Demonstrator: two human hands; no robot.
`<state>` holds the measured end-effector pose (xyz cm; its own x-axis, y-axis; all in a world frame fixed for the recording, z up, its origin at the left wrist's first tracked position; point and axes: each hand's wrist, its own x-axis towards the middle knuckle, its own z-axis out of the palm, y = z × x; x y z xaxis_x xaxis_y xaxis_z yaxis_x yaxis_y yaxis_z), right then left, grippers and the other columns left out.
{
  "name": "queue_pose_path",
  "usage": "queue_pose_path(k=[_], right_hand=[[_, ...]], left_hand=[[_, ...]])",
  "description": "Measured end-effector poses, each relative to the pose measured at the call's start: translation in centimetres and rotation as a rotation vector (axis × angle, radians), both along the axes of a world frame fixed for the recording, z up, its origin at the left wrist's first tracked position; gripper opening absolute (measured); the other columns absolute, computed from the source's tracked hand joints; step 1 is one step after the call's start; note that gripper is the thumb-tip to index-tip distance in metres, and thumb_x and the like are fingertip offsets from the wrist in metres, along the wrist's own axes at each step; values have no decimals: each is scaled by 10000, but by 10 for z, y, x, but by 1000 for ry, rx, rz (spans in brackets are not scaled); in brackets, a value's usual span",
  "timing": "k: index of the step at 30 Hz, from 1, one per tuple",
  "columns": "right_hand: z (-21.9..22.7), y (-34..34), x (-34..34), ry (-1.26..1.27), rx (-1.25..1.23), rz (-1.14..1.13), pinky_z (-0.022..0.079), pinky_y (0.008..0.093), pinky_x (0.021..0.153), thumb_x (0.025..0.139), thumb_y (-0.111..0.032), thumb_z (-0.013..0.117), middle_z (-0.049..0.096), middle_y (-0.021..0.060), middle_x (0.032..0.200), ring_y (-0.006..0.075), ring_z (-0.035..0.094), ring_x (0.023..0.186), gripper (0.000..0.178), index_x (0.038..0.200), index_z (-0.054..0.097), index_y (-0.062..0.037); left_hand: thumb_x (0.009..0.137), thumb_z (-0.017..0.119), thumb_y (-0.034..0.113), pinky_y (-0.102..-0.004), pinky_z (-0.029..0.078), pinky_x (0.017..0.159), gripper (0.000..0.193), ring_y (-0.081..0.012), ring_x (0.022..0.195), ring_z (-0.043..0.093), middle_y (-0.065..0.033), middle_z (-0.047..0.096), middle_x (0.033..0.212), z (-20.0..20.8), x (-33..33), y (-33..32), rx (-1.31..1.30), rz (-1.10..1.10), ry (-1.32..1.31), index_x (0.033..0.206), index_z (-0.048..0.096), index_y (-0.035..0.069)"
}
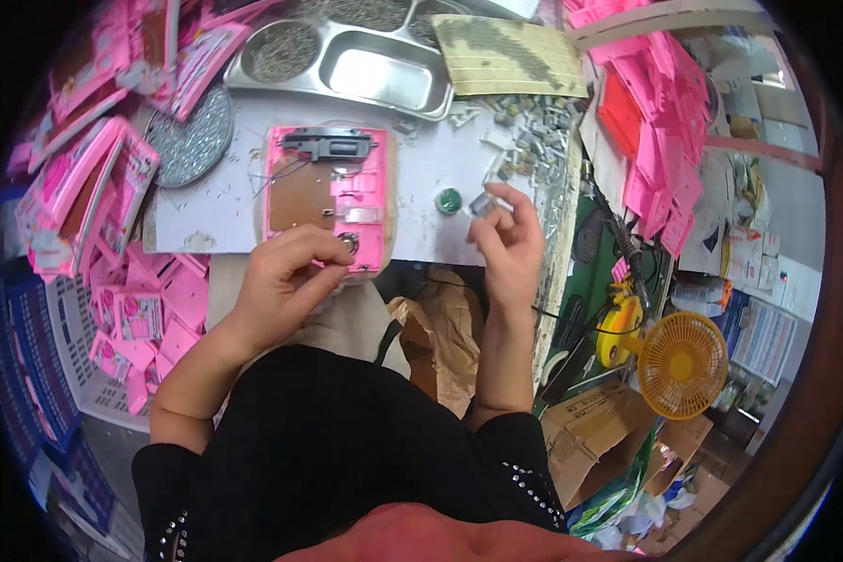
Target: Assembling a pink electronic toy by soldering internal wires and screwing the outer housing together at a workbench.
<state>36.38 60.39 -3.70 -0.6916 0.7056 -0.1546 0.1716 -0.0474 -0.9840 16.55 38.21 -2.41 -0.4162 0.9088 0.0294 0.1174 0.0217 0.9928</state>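
Note:
A pink plastic casing [363,183] with a brown panel, a black module [326,145] along its far end and thin wires lies on the white work surface. My left hand [290,276] is closed at its near edge, fingertips beside a round metal part [348,243]. Right of the casing, my right hand [512,245] is raised above the surface. Its thumb and fingers pinch a small silver part [482,203], whose exact kind is hard to make out. A small round green object [449,200] sits just left of that hand. Similar silver-and-white parts [534,140] are heaped beyond it.
A metal compartment tray [384,75] of tiny parts stands at the back, beside a yellowish sheet [510,56]. A round dish [192,140] is at left. Pink casings [89,201] pile up left, more [660,131] right. A yellow fan [682,365] stands right.

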Motion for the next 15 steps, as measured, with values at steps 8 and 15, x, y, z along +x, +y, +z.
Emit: queue_pose_path(k=[8, 15], right_hand=[[10, -77, -38, 175, -565, 283, 470, 229, 734, 927, -8, 664, 630, 17, 812, 88, 610, 774, 479, 1380, 508, -12], [9, -74, -45, 107, -571, 354, 469, 234, 736, 938, -22, 662, 617, -2, 819, 78, 593, 761, 459, 1371, 509, -14]], left_hand=[[926, 691, -22, -241, 569, 780, 245, -111, 950, 641, -59, 631, 1053, -15, 13, -11, -9, 75, -313, 1161, 626, -2], [927, 695, -25, -242, 564, 817, 249, -111, 992, 641, -53, 619, 1075, -14, 14, -12, 35, 82, -350, 1157, 603, -1]])
